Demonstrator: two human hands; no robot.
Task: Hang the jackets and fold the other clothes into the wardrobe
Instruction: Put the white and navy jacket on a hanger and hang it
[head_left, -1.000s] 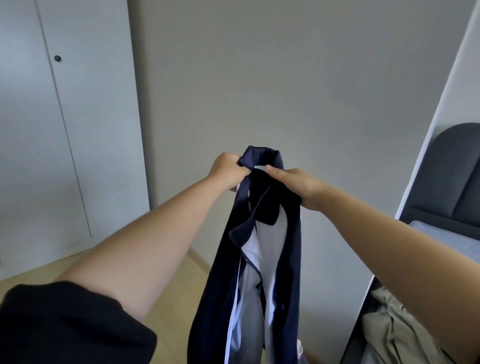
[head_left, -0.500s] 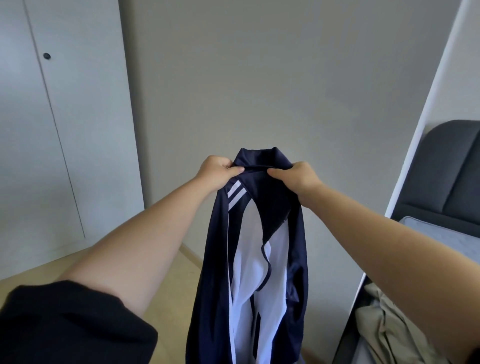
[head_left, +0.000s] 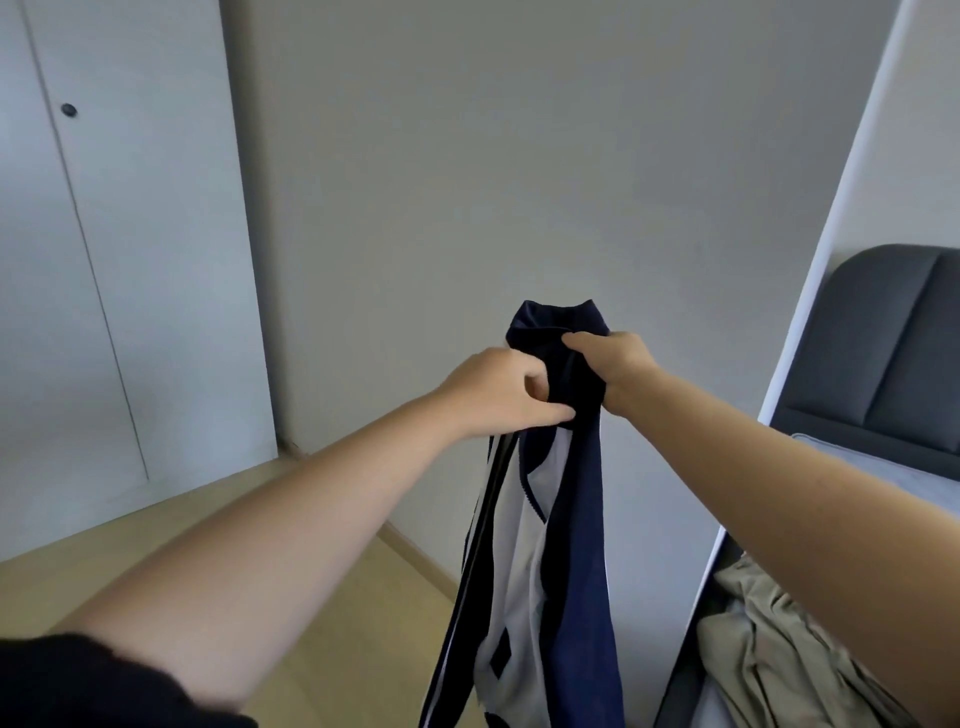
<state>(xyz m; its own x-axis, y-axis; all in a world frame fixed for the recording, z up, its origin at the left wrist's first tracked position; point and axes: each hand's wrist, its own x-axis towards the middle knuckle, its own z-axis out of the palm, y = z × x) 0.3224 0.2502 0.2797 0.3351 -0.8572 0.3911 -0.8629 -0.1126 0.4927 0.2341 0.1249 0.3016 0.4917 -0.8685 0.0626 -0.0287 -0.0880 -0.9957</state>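
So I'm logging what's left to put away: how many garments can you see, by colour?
Navy and white: 1, the jacket, held up by the left hand and right hand.
Khaki: 1, the crumpled garment at lower right.
Total: 2

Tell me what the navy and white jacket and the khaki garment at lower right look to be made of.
Navy and white jacket: looks like smooth synthetic knit with a slight sheen; it hangs limp in long soft folds, with striped trim down the side. Khaki garment: looks like matte woven cloth, perhaps cotton, lying in crisp, sharp creases. Neither fibre can be confirmed.
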